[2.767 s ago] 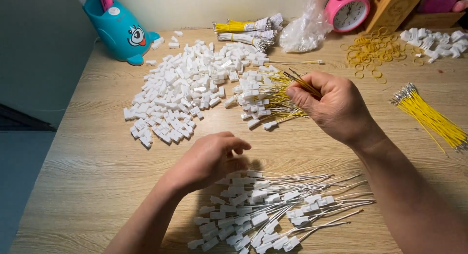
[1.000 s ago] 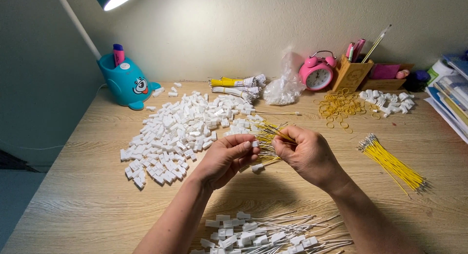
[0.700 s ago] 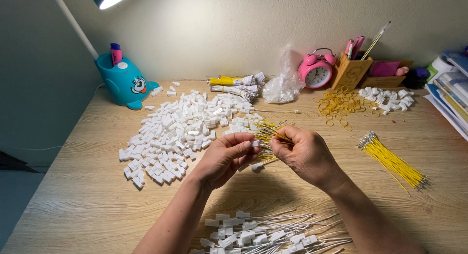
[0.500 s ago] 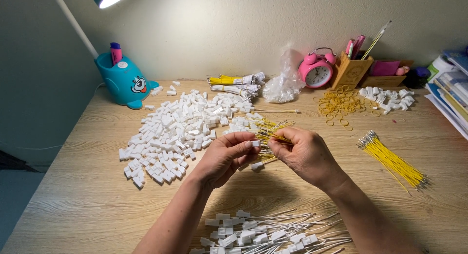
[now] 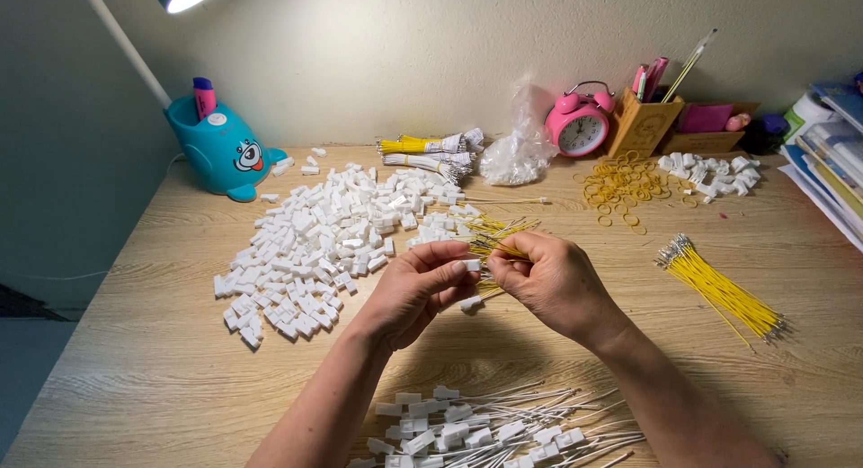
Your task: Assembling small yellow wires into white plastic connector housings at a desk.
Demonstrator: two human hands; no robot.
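Head view: your left hand (image 5: 409, 288) pinches a white connector (image 5: 472, 265) at its fingertips, just right of the connector pile (image 5: 315, 243). Your right hand (image 5: 548, 279) is clenched on a yellow wire bundle (image 5: 494, 239), fingers feeding one wire toward the connector. Keep both hands low over the surface (image 5: 162, 378), line the wire tip up squarely, and press until seated.

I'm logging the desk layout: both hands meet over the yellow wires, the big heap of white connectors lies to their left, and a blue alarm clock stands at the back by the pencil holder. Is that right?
Not quite: the alarm clock is pink, not blue, as the head view shows. The rest stands: left hand and right hand meet over the yellow wires, the heap of white connectors lies left, and the clock stands beside the pencil holder.
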